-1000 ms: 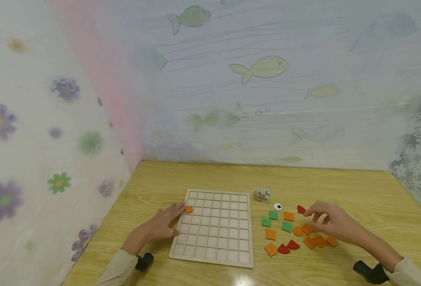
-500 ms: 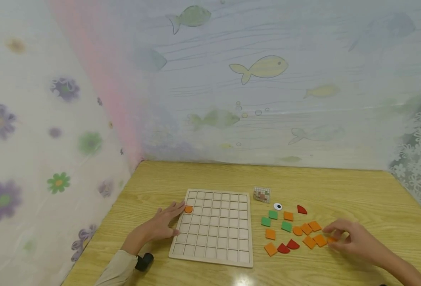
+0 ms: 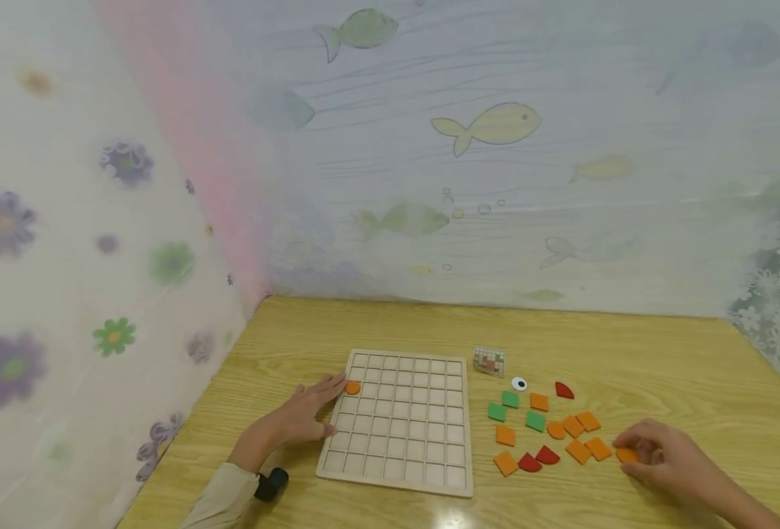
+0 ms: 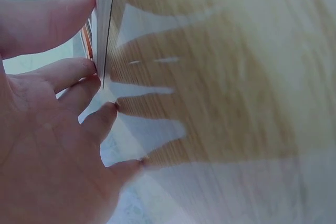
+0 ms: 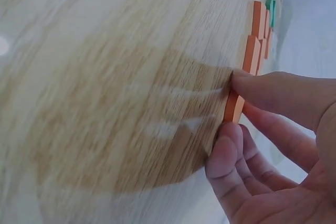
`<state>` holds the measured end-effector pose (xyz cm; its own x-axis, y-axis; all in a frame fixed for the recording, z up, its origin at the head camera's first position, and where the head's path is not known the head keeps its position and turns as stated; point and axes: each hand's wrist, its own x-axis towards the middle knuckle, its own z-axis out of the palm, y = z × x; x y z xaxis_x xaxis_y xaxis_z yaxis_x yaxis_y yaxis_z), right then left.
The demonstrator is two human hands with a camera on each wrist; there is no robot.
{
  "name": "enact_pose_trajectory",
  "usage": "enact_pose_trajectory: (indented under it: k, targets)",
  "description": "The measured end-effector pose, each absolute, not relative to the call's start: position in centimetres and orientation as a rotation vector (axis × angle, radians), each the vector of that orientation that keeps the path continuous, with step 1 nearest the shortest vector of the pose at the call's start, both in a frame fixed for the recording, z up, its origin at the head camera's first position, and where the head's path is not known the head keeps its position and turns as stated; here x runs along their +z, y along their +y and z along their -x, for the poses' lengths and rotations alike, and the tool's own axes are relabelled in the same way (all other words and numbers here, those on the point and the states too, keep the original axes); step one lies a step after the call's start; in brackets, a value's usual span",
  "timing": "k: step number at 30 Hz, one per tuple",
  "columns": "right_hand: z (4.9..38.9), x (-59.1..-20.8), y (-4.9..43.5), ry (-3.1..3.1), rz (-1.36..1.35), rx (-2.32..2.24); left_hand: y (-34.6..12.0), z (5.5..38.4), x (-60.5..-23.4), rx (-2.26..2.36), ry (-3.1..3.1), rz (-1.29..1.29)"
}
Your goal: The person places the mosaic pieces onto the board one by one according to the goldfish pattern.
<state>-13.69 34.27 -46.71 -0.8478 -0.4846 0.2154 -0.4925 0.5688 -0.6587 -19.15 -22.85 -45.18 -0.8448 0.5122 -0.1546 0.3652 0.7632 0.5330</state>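
My left hand [image 3: 301, 416] rests at the left edge of a wooden grid board [image 3: 399, 480], fingers spread and fairly straight; in the left wrist view its thumb and fingertips touch the board's side. An orange round piece [image 3: 353, 387] sits in a cell near those fingertips. On the right, my right hand [image 3: 667, 457] pinches an orange piece with a rounded edge [image 3: 626, 455] between thumb and fingers, low at the tabletop. The right wrist view shows the orange piece [image 5: 234, 107] edge-on between the thumb and a fingertip, its far side hidden.
Loose orange squares [image 3: 578, 451], green squares [image 3: 510, 400], red quarter-round pieces [image 3: 548, 455] and a white eye piece [image 3: 519, 384] lie right of the board. A small pattern card [image 3: 489, 361] stands behind them. Patterned walls [image 3: 390, 184] bound the table.
My right hand has moved from near the upper red piece toward the front right and taken hold of the rounded orange piece, shifting it slightly right. My left hand has stayed at the board.
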Motion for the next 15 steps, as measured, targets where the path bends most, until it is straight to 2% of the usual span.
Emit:
enact_pose_trajectory:
  k: [8,15]
  targets:
    - [13.55,-46.49,34.18,-2.849,-0.783,1.199,-22.75,19.12,-44.95,0.692,2.673,-0.688]
    - [13.79,-46.32,33.72,-2.828,-0.814,1.077,-22.79,19.17,-44.98,0.699,2.673,-0.702]
